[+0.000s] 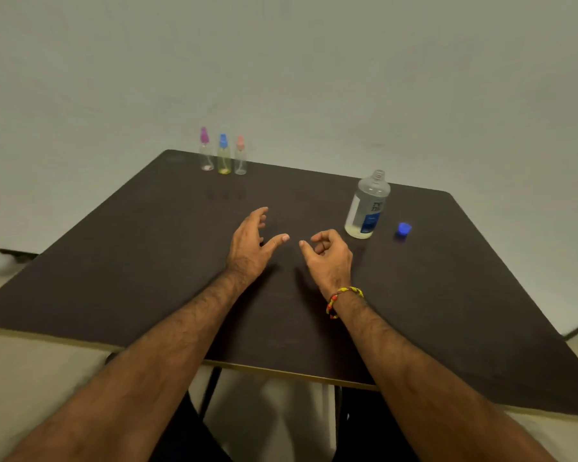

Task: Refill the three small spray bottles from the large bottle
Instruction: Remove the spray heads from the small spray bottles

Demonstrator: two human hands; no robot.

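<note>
Three small clear spray bottles stand in a row at the table's far edge: one with a purple top [206, 150], one with a blue top [224, 155], one with a pink top [240, 156]. The large clear bottle [367, 205] stands uncapped at the right, with a little liquid at its bottom. Its blue cap [403, 230] lies just right of it. My left hand [252, 243] hovers over the middle of the table, fingers apart, holding nothing. My right hand [327, 253] is beside it, fingers loosely curled, holding nothing, a short way left of the large bottle.
The dark brown table [147, 261] stands against a pale wall. Its near edge runs just above my lap. A yellow and red bracelet [342, 300] is on my right wrist.
</note>
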